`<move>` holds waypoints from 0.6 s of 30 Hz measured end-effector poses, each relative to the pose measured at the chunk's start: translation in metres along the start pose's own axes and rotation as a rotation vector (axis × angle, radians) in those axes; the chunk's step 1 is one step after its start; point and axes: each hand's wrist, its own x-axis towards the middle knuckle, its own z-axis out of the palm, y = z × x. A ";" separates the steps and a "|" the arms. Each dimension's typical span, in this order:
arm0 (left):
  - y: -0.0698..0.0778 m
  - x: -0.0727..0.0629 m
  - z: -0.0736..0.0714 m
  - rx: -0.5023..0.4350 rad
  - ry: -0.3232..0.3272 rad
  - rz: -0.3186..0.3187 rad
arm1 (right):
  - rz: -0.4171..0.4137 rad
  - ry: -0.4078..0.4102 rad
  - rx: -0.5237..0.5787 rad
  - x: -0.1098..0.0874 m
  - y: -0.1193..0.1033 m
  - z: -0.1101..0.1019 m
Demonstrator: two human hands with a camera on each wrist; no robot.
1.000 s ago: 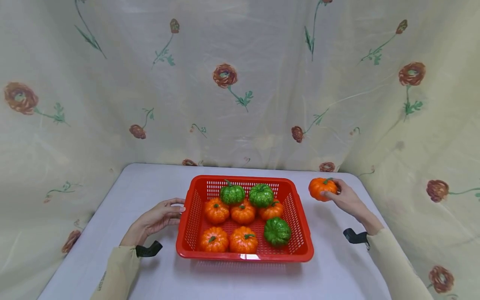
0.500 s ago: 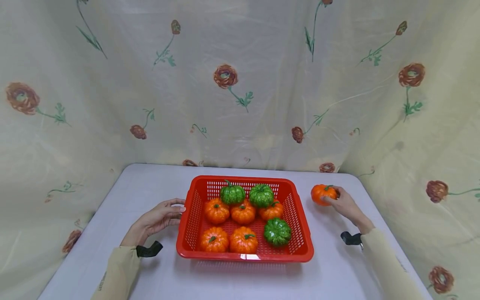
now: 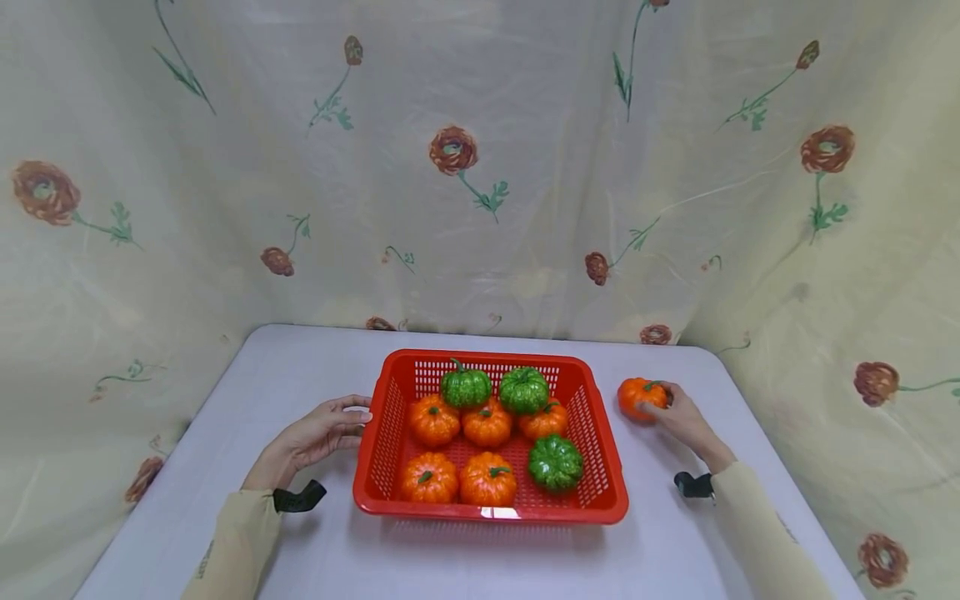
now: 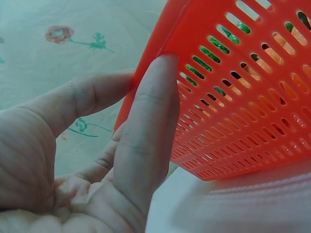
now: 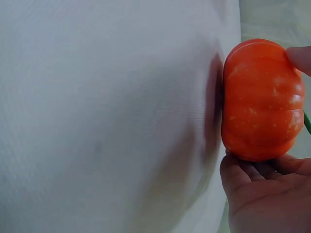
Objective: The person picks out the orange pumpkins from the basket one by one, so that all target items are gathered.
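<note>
On the right of the table my right hand [image 3: 684, 419] holds an orange toy pumpkin [image 3: 636, 398] with a green stem. The right wrist view shows that pumpkin [image 5: 262, 102] down at the white surface, thumb on one side and fingers on the other. At the left, my left hand [image 3: 322, 433] pinches the side rim of a red plastic basket [image 3: 491, 513]. Seen from the left wrist, a finger lies along the outer slotted wall [image 4: 228, 111] and another digit meets the rim. Inside the basket are several orange pumpkins [image 3: 487, 479] and green pumpkins [image 3: 555, 462].
A white-covered table [image 3: 315, 358] bears the basket at its middle. Behind and at both sides hangs a pale flowered curtain [image 3: 517, 200]. Dark straps [image 3: 300, 497] sit around both wrists, below cream sleeves.
My right hand has lowered the orange pumpkin to the table right of the basket, moving down and slightly towards me. The left hand and basket stay in place.
</note>
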 end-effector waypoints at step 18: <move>0.001 -0.001 0.002 -0.002 0.018 -0.003 | 0.015 -0.015 0.006 0.003 0.006 0.008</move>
